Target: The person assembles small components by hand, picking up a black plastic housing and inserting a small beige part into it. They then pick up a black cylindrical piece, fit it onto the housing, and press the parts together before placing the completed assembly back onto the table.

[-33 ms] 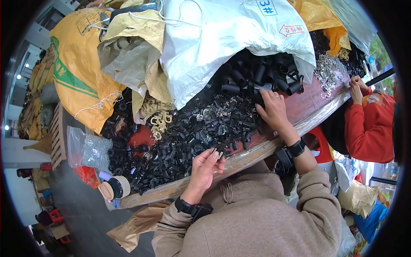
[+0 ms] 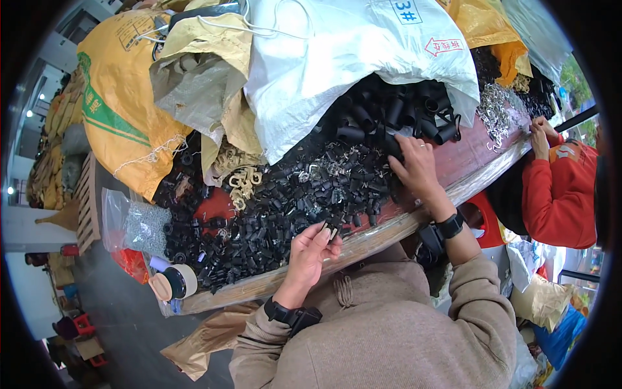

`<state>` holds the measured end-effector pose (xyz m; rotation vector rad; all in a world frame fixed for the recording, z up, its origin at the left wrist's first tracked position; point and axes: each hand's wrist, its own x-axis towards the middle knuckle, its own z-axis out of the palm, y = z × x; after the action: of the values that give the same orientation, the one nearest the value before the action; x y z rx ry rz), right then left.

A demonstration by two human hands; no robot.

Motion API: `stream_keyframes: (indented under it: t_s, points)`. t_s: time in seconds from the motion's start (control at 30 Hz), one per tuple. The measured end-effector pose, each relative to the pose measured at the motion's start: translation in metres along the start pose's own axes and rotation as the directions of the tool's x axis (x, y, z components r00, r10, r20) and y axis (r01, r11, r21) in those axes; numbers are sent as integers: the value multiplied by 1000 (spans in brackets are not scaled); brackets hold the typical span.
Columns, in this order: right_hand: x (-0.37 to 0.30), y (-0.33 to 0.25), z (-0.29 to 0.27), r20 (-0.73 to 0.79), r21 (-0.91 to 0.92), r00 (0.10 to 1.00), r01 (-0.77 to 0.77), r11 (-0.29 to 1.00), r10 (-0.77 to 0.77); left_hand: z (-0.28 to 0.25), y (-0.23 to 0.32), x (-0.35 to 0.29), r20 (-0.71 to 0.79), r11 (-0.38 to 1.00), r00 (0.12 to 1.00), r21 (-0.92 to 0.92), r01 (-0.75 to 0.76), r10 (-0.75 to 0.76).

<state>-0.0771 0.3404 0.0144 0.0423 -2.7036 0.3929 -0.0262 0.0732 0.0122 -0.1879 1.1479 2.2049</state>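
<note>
Between the thumb and fingertips of my left hand [image 2: 310, 254] is a small black plastic piece with a pale metal bit [image 2: 332, 229], held just above the table's near edge. Farther right, my right hand [image 2: 418, 167] reaches to the mouth of a white woven sack [image 2: 363, 45]. Its thumb and fingers close on a black plastic tube [image 2: 391, 145], partly hidden by the hand. More black tubes [image 2: 395, 111] spill from that sack. Left of my right hand spreads a wide heap of small black plastic parts [image 2: 291, 207], with silvery metal bits mixed in.
Yellow woven sacks [image 2: 123, 91] and beige ring-shaped parts [image 2: 242, 188] lie to the left. A clear bag of grey pellets [image 2: 146, 227] and a tape roll [image 2: 183, 282] stand at the left end. A person in red [image 2: 560, 188] works at the right, near silvery metal pieces [image 2: 495, 113].
</note>
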Motion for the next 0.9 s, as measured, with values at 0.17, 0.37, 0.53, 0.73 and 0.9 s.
stream_keyframes:
  t_s: [0.17, 0.37, 0.53, 0.73, 0.9]
  points:
    - [-9, -3, -30, 242, 595, 944, -327, 734, 224, 2, -1, -9, -88, 1000, 996, -12, -21, 20]
    - [-25, -43, -41, 419, 830, 905, -350, 434, -71, 1, 4, -10, -11, 1000, 1000, -22, -7, 6]
    - [-20, -82, -35, 392, 847, 847, -178, 501, -360, -11, 23, -18, 57, 999, 997, -30, 46, -44]
    - [-27, -89, -23, 344, 835, 840, -70, 546, -419, -23, 15, -25, 21, 991, 995, 90, 97, -100]
    - [-47, -64, -17, 300, 753, 882, 15, 658, -363, -23, 6, -14, 112, 991, 994, 135, -12, -3]
